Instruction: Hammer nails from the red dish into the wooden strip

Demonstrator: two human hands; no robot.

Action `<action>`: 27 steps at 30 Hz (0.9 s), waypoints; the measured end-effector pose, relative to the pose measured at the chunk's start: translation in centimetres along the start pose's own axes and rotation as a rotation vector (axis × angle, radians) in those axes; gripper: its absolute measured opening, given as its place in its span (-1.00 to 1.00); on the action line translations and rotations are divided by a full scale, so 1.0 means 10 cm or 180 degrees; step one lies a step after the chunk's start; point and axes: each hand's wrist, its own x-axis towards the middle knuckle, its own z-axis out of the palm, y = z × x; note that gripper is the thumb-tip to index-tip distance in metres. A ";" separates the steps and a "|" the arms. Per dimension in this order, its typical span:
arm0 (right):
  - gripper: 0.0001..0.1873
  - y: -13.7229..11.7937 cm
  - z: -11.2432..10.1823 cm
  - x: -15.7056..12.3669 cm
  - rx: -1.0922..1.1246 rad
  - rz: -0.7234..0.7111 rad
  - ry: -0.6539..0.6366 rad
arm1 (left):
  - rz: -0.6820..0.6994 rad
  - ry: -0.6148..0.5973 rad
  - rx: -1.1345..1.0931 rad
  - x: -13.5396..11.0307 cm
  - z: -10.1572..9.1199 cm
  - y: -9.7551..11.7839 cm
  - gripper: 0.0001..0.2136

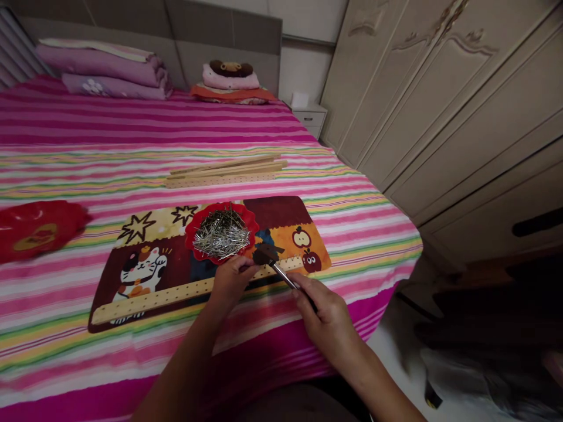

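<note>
The right hand (328, 316) is clamped around the thin metal handle of a small hammer (276, 265), whose dark head sits just above the near wooden strip (176, 293). The left hand (231, 278) has its fingers pinched together at the strip close beside the hammer head; whatever it pinches is too small to tell. The strip, punched with a row of small holes, lies along the front edge of a cartoon mat (145, 264) printed with a cat, stars and apples. Just behind the hands, a red scalloped dish (250, 220) on the mat holds a heap of thin metal nails (221, 233). Farther back, a bundle of wooden strips (226, 171) lies on the striped bed (88, 158). A second red dish (39, 225) rests well apart at the left.
</note>
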 end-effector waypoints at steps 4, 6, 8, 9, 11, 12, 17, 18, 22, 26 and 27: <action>-0.62 -0.01 0.00 0.02 -0.0096 0.0028 -0.0212 | 0.0094 0.0011 0.0143 0.01 0.01 -0.02 -0.84; -0.63 -0.02 -0.01 0.00 -0.0027 0.0048 -0.0163 | 0.0090 -0.0004 0.0168 0.01 0.02 -0.03 -0.84; -0.65 -0.02 -0.02 -0.03 0.0076 0.0091 -0.0011 | 0.0068 -0.0030 0.0153 0.00 0.02 -0.02 -0.86; -0.66 -0.01 -0.03 -0.05 0.0110 0.0134 0.0063 | 0.0066 -0.0060 0.0122 0.00 0.01 -0.02 -0.87; -0.68 0.00 -0.07 -0.10 0.0131 0.0240 0.0205 | 0.0106 -0.0106 0.0077 -0.01 -0.04 0.00 -0.85; -0.69 0.02 -0.09 -0.12 0.0127 0.0286 0.0265 | 0.0156 -0.0073 0.0127 0.00 -0.08 0.01 -0.84; -0.69 0.12 -0.17 -0.22 0.0058 0.0427 0.0421 | 0.0535 0.0730 0.1281 0.14 -0.36 0.06 -0.83; -0.68 0.13 -0.17 -0.23 0.0057 0.0447 0.0425 | 0.0592 0.0818 0.1547 0.20 -0.40 0.06 -0.81; -0.70 0.18 -0.15 -0.26 0.0073 0.0490 0.0430 | 0.0744 0.0634 0.2423 0.44 -0.45 0.02 -0.70; -0.69 0.20 -0.13 -0.27 0.0064 0.0494 0.0384 | 0.0717 0.0379 0.2767 0.56 -0.43 -0.01 -0.69; -0.69 0.21 -0.13 -0.27 0.0060 0.0490 0.0365 | 0.0704 0.0371 0.2767 0.57 -0.44 -0.01 -0.71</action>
